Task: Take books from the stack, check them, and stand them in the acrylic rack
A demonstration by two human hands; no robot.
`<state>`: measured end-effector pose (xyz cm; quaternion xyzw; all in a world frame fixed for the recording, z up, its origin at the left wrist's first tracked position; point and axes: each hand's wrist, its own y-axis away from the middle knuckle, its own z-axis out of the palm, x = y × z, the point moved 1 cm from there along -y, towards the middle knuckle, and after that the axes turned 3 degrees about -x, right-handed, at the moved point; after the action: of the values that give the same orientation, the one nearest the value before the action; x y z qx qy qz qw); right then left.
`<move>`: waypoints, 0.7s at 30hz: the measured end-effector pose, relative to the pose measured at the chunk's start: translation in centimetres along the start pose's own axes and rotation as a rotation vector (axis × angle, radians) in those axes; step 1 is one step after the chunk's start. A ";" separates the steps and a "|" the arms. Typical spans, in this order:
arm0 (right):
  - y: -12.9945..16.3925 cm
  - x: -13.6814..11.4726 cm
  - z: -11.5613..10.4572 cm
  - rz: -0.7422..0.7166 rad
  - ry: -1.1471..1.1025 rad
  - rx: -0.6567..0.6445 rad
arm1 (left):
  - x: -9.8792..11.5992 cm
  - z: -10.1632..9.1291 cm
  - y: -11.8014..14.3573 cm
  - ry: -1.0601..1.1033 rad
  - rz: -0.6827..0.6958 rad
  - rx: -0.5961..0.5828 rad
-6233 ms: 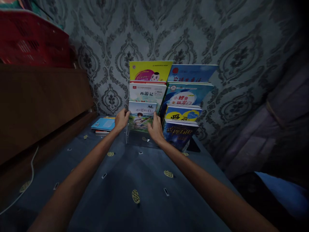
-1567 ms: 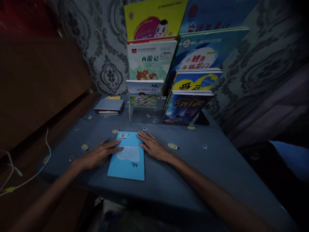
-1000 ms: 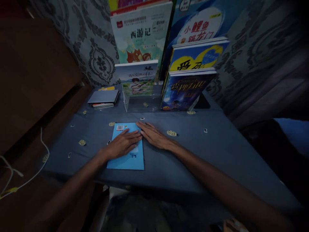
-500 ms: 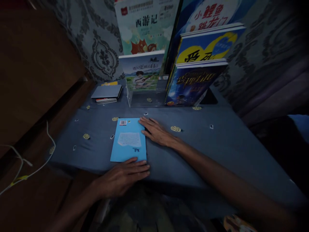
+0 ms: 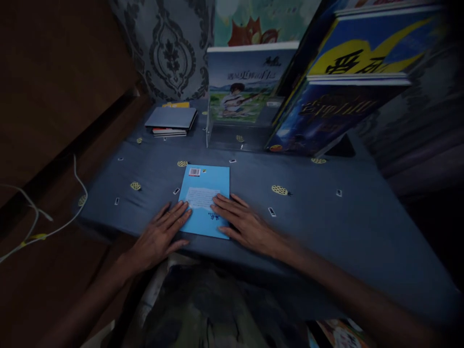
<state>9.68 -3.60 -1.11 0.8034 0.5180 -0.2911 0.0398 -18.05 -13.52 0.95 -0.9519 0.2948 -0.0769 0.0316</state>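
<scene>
A light-blue book (image 5: 208, 179) lies on the dark table cloth near the front edge, with a barcode and a pale text box on its upward face. My left hand (image 5: 159, 237) rests at the book's left side, fingertips on the cover and the thumb apart near the lower edge. On the right side of the same cover lie the fingers of my right hand (image 5: 242, 220), stretched out and slightly spread. Neither hand grips anything; part of the cover is hidden under the fingers.
Behind the book, a clear acrylic stand (image 5: 232, 137) holds an upright book with a guitar player (image 5: 239, 92). A dark blue book (image 5: 326, 113) leans to its right among others. A small stack with a grey top (image 5: 172, 117) lies back left. A white cable (image 5: 74, 212) hangs left.
My left hand has moved from the book's lower edge to its left side. My right hand has come down from the upper right corner onto the cover. The view has shifted.
</scene>
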 end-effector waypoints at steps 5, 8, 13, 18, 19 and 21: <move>1.8 -1.7 0.4 -0.047 0.032 -0.029 | 1.5 0.0 1.1 -0.013 0.016 0.035; 2.4 -2.7 0.7 -0.054 0.076 -0.029 | 2.1 0.1 1.5 -0.020 0.017 0.079; 1.3 -5.3 1.2 -0.121 0.054 -0.170 | 2.0 0.0 1.5 0.051 0.011 0.096; -1.7 -7.0 1.2 -0.193 -0.031 -0.314 | 1.5 0.1 2.0 0.279 -0.073 0.268; -2.4 -7.0 1.1 -0.201 -0.046 -0.321 | 1.5 0.3 2.2 0.307 -0.112 0.324; -3.7 -6.7 0.8 -0.208 -0.068 -0.330 | 1.5 0.9 2.5 0.322 -0.164 0.406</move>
<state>4.21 -7.69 2.50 0.7177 0.6373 -0.2320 0.1580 -18.05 -16.44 0.02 -0.9223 0.1963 -0.2873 0.1679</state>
